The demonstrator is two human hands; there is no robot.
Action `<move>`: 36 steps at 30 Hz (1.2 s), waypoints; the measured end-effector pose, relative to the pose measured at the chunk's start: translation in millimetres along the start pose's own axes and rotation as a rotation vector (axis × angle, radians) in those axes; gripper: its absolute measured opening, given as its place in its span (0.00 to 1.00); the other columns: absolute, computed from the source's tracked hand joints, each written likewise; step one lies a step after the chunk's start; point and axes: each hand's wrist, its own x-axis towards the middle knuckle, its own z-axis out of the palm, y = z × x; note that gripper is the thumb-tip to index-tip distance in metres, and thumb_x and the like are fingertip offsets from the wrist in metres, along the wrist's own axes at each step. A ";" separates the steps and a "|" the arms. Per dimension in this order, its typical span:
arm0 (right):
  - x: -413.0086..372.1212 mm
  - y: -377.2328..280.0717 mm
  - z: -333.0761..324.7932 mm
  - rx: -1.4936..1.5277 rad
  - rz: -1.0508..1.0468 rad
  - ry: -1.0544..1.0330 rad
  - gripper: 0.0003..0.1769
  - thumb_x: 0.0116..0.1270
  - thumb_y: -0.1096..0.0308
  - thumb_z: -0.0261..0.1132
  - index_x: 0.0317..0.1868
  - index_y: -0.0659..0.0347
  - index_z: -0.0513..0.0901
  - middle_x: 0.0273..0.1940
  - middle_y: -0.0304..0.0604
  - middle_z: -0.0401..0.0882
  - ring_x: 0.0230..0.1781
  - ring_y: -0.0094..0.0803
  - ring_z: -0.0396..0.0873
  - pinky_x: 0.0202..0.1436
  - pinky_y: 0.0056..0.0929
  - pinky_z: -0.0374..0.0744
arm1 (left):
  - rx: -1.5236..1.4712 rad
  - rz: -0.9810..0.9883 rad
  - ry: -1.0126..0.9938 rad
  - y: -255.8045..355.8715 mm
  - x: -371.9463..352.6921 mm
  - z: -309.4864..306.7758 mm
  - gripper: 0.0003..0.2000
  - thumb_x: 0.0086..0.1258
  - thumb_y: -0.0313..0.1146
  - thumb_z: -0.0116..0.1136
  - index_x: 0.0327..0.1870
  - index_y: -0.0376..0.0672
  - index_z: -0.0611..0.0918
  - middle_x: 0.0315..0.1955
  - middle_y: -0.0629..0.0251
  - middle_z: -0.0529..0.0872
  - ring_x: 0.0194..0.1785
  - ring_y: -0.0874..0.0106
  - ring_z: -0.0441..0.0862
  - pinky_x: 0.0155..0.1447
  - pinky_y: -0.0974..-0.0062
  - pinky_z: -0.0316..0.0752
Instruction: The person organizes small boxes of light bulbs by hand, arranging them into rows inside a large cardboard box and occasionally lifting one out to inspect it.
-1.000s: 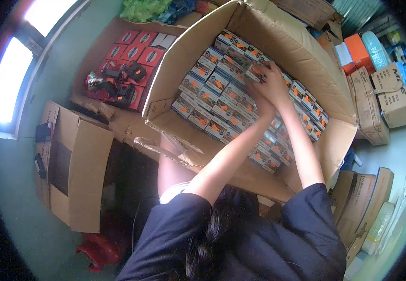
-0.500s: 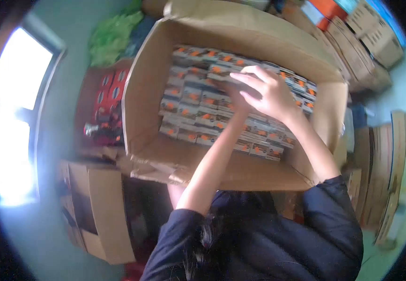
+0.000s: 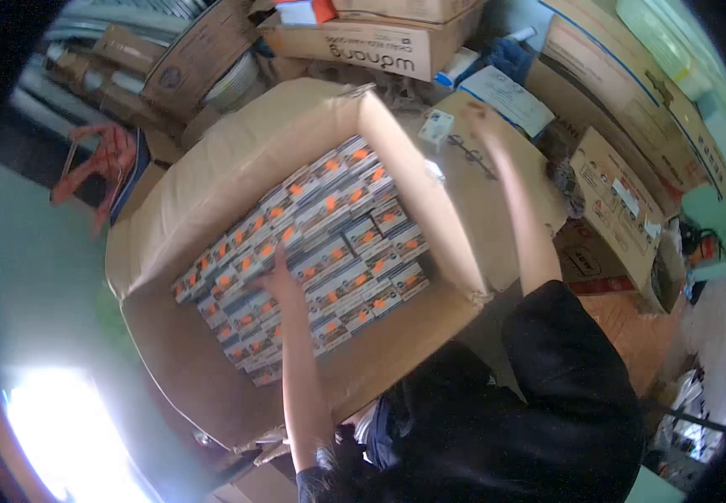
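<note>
A large open carton (image 3: pixel 413 360) is in front of me, packed with rows of small white-and-grey boxes (image 3: pixel 329 264) with orange marks. My left hand (image 3: pixel 277 277) is inside the carton, on or just above the boxes. Its fingers are spread, with nothing visible held in them. My right hand (image 3: pixel 482 119) is outside, beyond the carton's right wall, above a brown cardboard surface (image 3: pixel 484 218). Motion smears its fingers. Just left of that hand lies a small white box (image 3: pixel 436 127), apart from it, with a pair of dark-framed glasses (image 3: pixel 470 155) nearby.
A labelled carton (image 3: pixel 363 46) is stacked at the back. A white-and-blue box (image 3: pixel 505 96) lies behind my right hand, with more cartons (image 3: pixel 614 210) along the right. Something red (image 3: pixel 103 168) hangs at the far left. A bright window (image 3: pixel 69 436) is at lower left.
The view has swung to the right. My hands, together over the small boxes before, are now apart: the left stays in the carton, while the right has moved out past its right wall.
</note>
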 end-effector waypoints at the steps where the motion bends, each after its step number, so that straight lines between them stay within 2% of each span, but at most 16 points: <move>1: -3.7 7.7 17.9 -0.072 -0.097 0.013 0.34 0.54 0.49 0.66 0.58 0.59 0.76 0.41 0.51 0.82 0.40 0.36 0.80 0.44 0.33 0.77 | -0.010 0.012 -0.030 -0.1 -2.3 4.4 0.61 0.57 0.37 0.69 0.67 0.52 0.19 0.71 0.53 0.43 0.72 0.57 0.50 0.69 0.46 0.56; 3: -8.0 15.5 53.4 -0.061 -0.103 0.124 0.41 0.47 0.50 0.72 0.59 0.65 0.72 0.44 0.53 0.80 0.44 0.42 0.79 0.48 0.36 0.77 | -0.033 0.032 -0.089 -1.6 -1.1 -2.0 0.62 0.57 0.36 0.69 0.66 0.52 0.18 0.72 0.53 0.41 0.73 0.57 0.49 0.70 0.46 0.54; 4: -5.3 19.8 63.8 -0.051 -0.030 0.056 0.44 0.45 0.48 0.73 0.59 0.65 0.71 0.45 0.55 0.80 0.47 0.43 0.78 0.52 0.37 0.75 | 0.036 0.050 0.008 -12.9 16.7 -3.5 0.62 0.58 0.34 0.68 0.65 0.50 0.17 0.72 0.53 0.41 0.73 0.57 0.49 0.72 0.49 0.50; 6: 4.1 22.2 78.1 -0.024 0.107 -0.096 0.49 0.40 0.44 0.75 0.59 0.63 0.69 0.47 0.59 0.78 0.53 0.46 0.75 0.58 0.38 0.71 | -0.016 0.059 -0.019 -7.0 6.5 3.4 0.62 0.58 0.34 0.68 0.65 0.48 0.16 0.71 0.52 0.42 0.73 0.58 0.48 0.74 0.51 0.47; 9: 1.5 29.0 78.6 0.106 0.122 -0.229 0.44 0.33 0.51 0.80 0.51 0.63 0.72 0.50 0.57 0.76 0.54 0.45 0.75 0.56 0.38 0.73 | -0.020 0.123 -0.043 -22.0 25.5 -11.3 0.63 0.57 0.36 0.70 0.64 0.46 0.15 0.71 0.52 0.41 0.74 0.58 0.45 0.75 0.56 0.41; 10: -2.1 26.3 82.3 0.220 0.120 -0.203 0.39 0.31 0.62 0.82 0.46 0.60 0.73 0.50 0.53 0.76 0.50 0.43 0.76 0.49 0.38 0.76 | -0.022 0.116 -0.059 -20.7 25.9 -11.5 0.64 0.56 0.37 0.70 0.64 0.48 0.15 0.72 0.54 0.37 0.74 0.58 0.42 0.75 0.54 0.39; 13: -20.4 12.4 53.3 0.205 -0.161 -0.176 0.37 0.31 0.67 0.80 0.46 0.59 0.73 0.48 0.51 0.76 0.45 0.41 0.78 0.45 0.36 0.77 | -0.070 0.126 -0.109 -23.7 29.6 -9.8 0.64 0.54 0.36 0.72 0.66 0.48 0.18 0.73 0.55 0.39 0.74 0.58 0.43 0.75 0.57 0.40; 15: -27.8 15.3 46.2 0.173 -0.325 0.121 0.35 0.35 0.75 0.75 0.50 0.57 0.73 0.41 0.46 0.78 0.36 0.35 0.79 0.38 0.31 0.79 | -0.142 0.243 -0.268 -33.8 46.1 -18.7 0.64 0.54 0.36 0.72 0.67 0.48 0.19 0.72 0.54 0.42 0.74 0.58 0.45 0.75 0.59 0.42; 17: -69.8 -58.4 -12.4 0.414 -0.176 0.125 0.32 0.38 0.78 0.72 0.49 0.59 0.75 0.43 0.45 0.78 0.39 0.36 0.79 0.44 0.31 0.78 | -0.115 0.272 -0.174 -28.1 34.1 -14.2 0.65 0.52 0.35 0.74 0.67 0.46 0.19 0.71 0.55 0.48 0.72 0.60 0.51 0.75 0.61 0.46; 19: -71.6 -67.8 -34.9 0.060 -0.561 0.303 0.31 0.40 0.81 0.70 0.51 0.61 0.76 0.46 0.46 0.77 0.42 0.36 0.79 0.47 0.31 0.78 | -0.005 0.202 -0.023 -24.4 28.7 -10.8 0.66 0.51 0.35 0.75 0.66 0.45 0.19 0.71 0.55 0.49 0.72 0.62 0.52 0.74 0.62 0.47; 21: -86.3 -101.2 -64.4 0.075 -0.763 0.272 0.28 0.44 0.80 0.70 0.49 0.60 0.76 0.49 0.48 0.77 0.46 0.41 0.78 0.49 0.35 0.76 | -0.045 0.188 -0.066 -21.5 24.3 -9.5 0.65 0.51 0.35 0.73 0.66 0.42 0.20 0.70 0.51 0.48 0.71 0.61 0.53 0.74 0.62 0.47; 23: -103.9 -144.3 -81.3 0.066 -0.795 0.363 0.29 0.46 0.80 0.70 0.52 0.64 0.75 0.50 0.49 0.76 0.48 0.40 0.77 0.51 0.35 0.76 | -0.117 0.235 -0.124 -26.7 24.3 -13.5 0.61 0.55 0.34 0.71 0.67 0.34 0.23 0.69 0.50 0.49 0.71 0.62 0.51 0.74 0.67 0.44; 28: -144.3 -233.3 -62.1 0.662 -0.792 0.023 0.30 0.55 0.80 0.67 0.59 0.72 0.68 0.53 0.50 0.74 0.52 0.33 0.75 0.56 0.29 0.75 | 0.034 0.290 -0.002 -48.0 44.5 -10.6 0.63 0.49 0.37 0.75 0.68 0.30 0.27 0.70 0.43 0.41 0.73 0.58 0.45 0.74 0.68 0.36; 31: -172.0 -266.2 -11.8 0.706 -0.713 -0.403 0.30 0.54 0.76 0.69 0.58 0.72 0.69 0.52 0.48 0.75 0.51 0.32 0.75 0.55 0.28 0.75 | -0.139 0.307 -0.034 -44.3 36.9 -7.9 0.64 0.47 0.39 0.76 0.68 0.31 0.29 0.70 0.40 0.38 0.74 0.56 0.42 0.75 0.65 0.33; 34: -223.2 -302.7 44.5 0.449 -1.010 -0.593 0.29 0.47 0.69 0.73 0.52 0.65 0.76 0.43 0.42 0.78 0.46 0.27 0.77 0.51 0.26 0.75 | 0.068 0.476 0.066 -58.7 52.6 -5.1 0.65 0.47 0.46 0.76 0.69 0.32 0.29 0.70 0.43 0.42 0.72 0.56 0.48 0.74 0.63 0.44; 36: -252.3 -317.8 78.5 0.384 -1.125 -0.681 0.27 0.47 0.70 0.72 0.51 0.62 0.76 0.41 0.44 0.78 0.42 0.32 0.79 0.47 0.28 0.77 | 0.029 0.608 0.118 -46.8 37.3 -5.5 0.61 0.50 0.42 0.73 0.69 0.33 0.32 0.69 0.42 0.44 0.72 0.56 0.46 0.74 0.63 0.39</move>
